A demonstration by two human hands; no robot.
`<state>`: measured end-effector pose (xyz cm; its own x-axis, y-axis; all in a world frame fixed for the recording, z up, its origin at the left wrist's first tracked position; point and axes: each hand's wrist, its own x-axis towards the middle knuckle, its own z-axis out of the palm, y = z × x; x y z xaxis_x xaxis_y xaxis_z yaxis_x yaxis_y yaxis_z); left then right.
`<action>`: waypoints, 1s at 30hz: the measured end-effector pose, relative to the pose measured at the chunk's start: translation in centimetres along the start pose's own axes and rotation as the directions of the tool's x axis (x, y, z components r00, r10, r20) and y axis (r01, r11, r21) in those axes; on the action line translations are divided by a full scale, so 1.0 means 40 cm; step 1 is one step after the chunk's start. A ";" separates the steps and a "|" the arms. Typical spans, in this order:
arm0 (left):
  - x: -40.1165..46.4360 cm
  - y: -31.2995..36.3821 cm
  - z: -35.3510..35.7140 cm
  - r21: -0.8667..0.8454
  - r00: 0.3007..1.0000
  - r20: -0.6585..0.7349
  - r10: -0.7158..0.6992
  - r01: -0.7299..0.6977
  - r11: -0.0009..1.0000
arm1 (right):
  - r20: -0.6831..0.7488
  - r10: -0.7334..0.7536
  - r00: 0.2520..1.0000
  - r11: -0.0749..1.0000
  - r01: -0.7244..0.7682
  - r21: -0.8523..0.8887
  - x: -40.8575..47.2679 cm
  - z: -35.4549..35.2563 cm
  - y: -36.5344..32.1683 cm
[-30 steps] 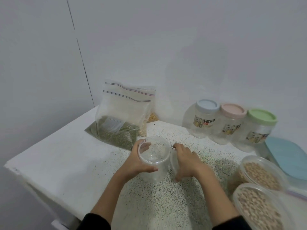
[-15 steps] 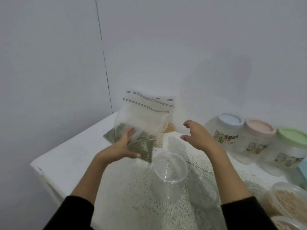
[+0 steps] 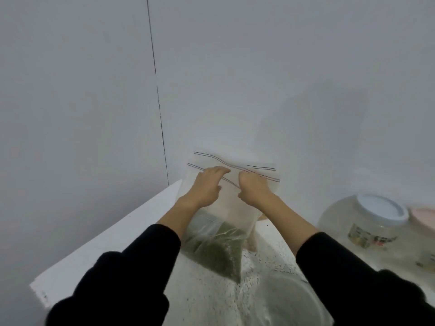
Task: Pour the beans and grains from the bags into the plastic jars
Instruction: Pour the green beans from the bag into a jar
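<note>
Hands meet at the top of the bag [image 3: 231, 203], which stands nearly upright against the wall at the back of the table [image 3: 113, 243], its long axis running from the zip seal at the top down to the green grains [image 3: 217, 251] settled in its lower corner. The left hand [image 3: 207, 187] lies over the seal from the left with fingers stretched along it; whether its grip pinches the plastic cannot be told. The right hand [image 3: 253, 188] is curled, its grip apparently pinching the seal just beside the left. The seal must likely be pulled apart sideways before any pouring.

The open jar [image 3: 286, 300] sits nearer the camera, below and right of the bag, blurred but apparently empty. A lidded jar [image 3: 367, 228] with a pale blue lid stands further right; its contents are unclear. More bags lean behind.
</note>
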<state>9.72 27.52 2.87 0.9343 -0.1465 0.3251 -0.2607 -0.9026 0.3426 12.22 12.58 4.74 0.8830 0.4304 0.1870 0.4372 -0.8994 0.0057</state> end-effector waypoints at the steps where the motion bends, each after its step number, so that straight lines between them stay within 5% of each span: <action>1: 0.020 -0.008 0.001 0.034 1.000 0.020 0.015 -0.016 0.999 | -0.008 -0.009 1.000 1.000 0.009 0.006 0.012 0.007 -0.001; 5: 0.049 -0.030 -0.024 0.108 0.998 0.068 -0.003 -0.005 0.994 | -0.040 -0.021 0.999 0.947 0.033 0.318 0.009 -0.015 0.024; 9: 0.029 -0.048 -0.080 -0.075 0.997 -0.028 -0.073 0.071 0.995 | -0.031 -0.041 0.999 0.827 0.052 0.560 -0.016 -0.052 0.046; 13: -0.024 -0.010 -0.144 -0.329 0.995 -0.026 -0.099 0.085 0.940 | -0.047 0.002 0.999 0.794 0.028 0.608 -0.049 -0.079 0.057; 17: -0.064 0.048 -0.208 -0.345 0.986 -0.048 -0.158 0.132 0.930 | -0.109 0.025 0.994 0.754 0.053 0.655 -0.084 -0.138 0.057; 25: -0.142 0.128 -0.258 -0.503 0.983 0.079 -0.164 0.181 0.845 | -0.218 -0.070 0.973 0.839 0.176 0.516 -0.138 -0.185 0.057; 30: -0.135 0.131 -0.245 -0.561 0.963 0.144 -0.228 0.270 0.783 | -0.428 -0.150 0.891 0.836 0.345 0.426 -0.169 -0.143 0.037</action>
<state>0.93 27.57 11.56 0.9942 0.0066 0.1077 -0.0887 -0.5188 0.8503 5.91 7.91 9.11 0.6484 0.4861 0.5859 0.7433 -0.5707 -0.3491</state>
